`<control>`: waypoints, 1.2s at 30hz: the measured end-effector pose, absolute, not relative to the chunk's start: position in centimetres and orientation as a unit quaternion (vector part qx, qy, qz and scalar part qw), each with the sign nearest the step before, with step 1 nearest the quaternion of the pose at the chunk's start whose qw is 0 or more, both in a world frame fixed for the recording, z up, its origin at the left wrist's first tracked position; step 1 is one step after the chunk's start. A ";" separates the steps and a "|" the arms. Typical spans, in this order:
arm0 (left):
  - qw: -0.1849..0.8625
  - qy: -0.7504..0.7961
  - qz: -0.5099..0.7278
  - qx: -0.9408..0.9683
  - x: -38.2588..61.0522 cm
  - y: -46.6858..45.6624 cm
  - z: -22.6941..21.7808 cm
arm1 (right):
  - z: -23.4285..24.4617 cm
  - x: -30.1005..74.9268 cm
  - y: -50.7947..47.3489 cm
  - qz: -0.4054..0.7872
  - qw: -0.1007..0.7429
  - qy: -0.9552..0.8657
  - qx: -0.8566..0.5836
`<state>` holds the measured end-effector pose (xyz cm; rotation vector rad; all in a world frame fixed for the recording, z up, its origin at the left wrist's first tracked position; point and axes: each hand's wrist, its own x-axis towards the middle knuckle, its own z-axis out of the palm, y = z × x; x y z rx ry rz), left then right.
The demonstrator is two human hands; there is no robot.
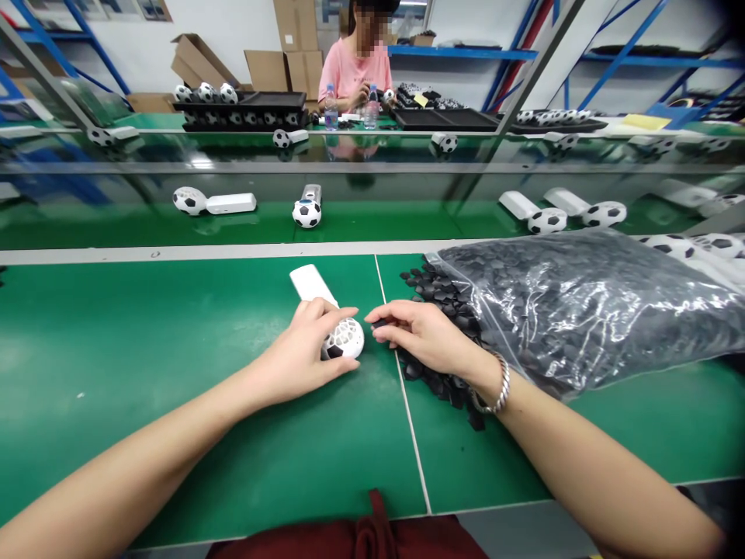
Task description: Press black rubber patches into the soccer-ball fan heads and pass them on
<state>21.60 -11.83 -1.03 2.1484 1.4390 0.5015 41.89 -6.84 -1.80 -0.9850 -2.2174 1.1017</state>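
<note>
Green worktop [291, 466] fills the lower half of the frame, with a thin white line running down it just right of centre. Near the middle, the left hand [296, 349] curls round a white ball [348, 338], thumb and fingers clamped on its sides; its flat white handle [311, 283] points to the upper left. Just right of it, the right hand [427, 334] pinches a small black piece [381, 323] between its fingertips, near the ball but apart from it. Beneath and behind that hand lies a heap of black pieces [448, 299], spilling from a clear plastic bag [605, 310] at the right of the frame. A silvery bracelet [501, 384] circles the right wrist. Beyond the worktop, soccer balls with white handles lie on a green strip [396, 225] across the frame. At top centre, a person in a pink shirt [356, 66] sits behind two bottles, a black tray [271, 99] to the left.
</note>
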 end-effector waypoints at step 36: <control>0.319 0.483 0.240 0.779 22.0 -11.4 -1.4 | -2.4 39.6 -7.4 0.548 0.237 -0.716 -0.361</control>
